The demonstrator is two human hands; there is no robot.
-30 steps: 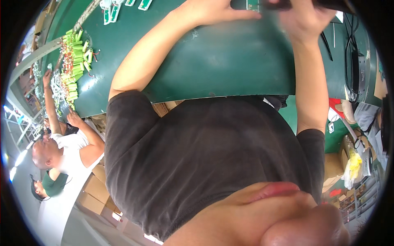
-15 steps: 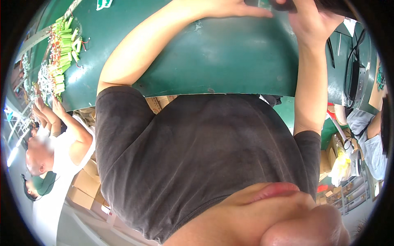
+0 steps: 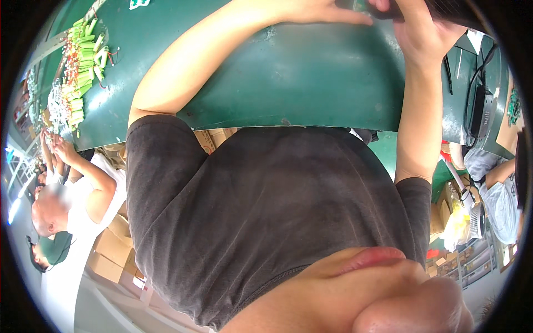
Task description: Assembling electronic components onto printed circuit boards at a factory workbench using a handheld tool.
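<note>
My left hand (image 3: pixel 311 10) lies low over the green table (image 3: pixel 300 72) at the top edge, its thumb stretched out to the right and the other fingers mostly cut off by the picture. To its right, my right hand (image 3: pixel 425 33) is raised with the thumb pointing up and the palm side showing. Its fingers seem curled about a dark, glossy object (image 3: pixel 455 10), whose kind I cannot make out. Between the hands, a small pale green piece (image 3: pixel 361 5) shows in part, just above the left thumb.
Green-sleeved battery cells (image 3: pixel 83 66) with wires lie in a row at the left. A black device with a cable (image 3: pixel 482 108) and a thin dark tool (image 3: pixel 447 72) are at the right. Co-workers (image 3: pixel 100 188) sit at the left; another person (image 3: pixel 497 188) is at the right.
My hands and arms have barely moved. The co-worker's hands at the left have drawn lower, away from the green cells. The view has shifted slightly.
</note>
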